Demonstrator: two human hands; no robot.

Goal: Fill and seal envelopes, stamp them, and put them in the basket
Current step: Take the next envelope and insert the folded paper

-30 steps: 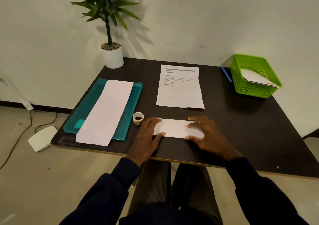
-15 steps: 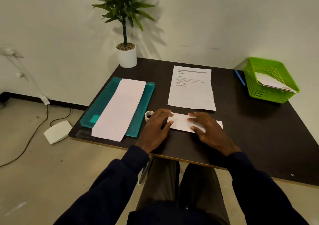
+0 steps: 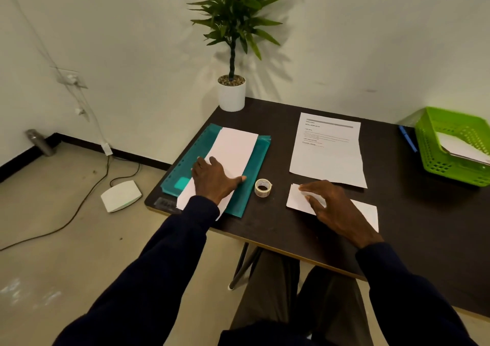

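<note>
- My right hand (image 3: 336,207) covers the middle of the envelope (image 3: 295,199), so only its two ends show. I cannot make out a flap or any print on it.
- The green basket (image 3: 434,165) is blurred and cut off by the right edge of the view. White paper (image 3: 461,148) lies in it, but I cannot count the pieces.
- The text on the printed sheet (image 3: 327,157) is too small to read.
- I cannot tell whether the small roll (image 3: 263,187) is tape or stamps.
- The envelope lies flat near the front of the worktop (image 3: 424,242), just in front of the printed sheet and to the right of the roll. Its long axis runs left to right, with the right end slanting towards me.
- Right grip: fingers loosely bent and resting on top of the envelope, not closed round it.
- Left grip: my left hand (image 3: 214,178) lies flat, with the fingers spread and the thumb out, on the near end of a long white sheet (image 3: 236,146). That sheet points away from me.
- The long sheet lies on a glossy teal plastic folder (image 3: 256,183) with punched holes along its left edge.
- The worktop is dark and matte. The basket is perforated plastic.
- A blue pen (image 3: 408,140) lies just to the left of the basket, and a plant in a round white pot (image 3: 231,99) stands at the back corner.
</note>
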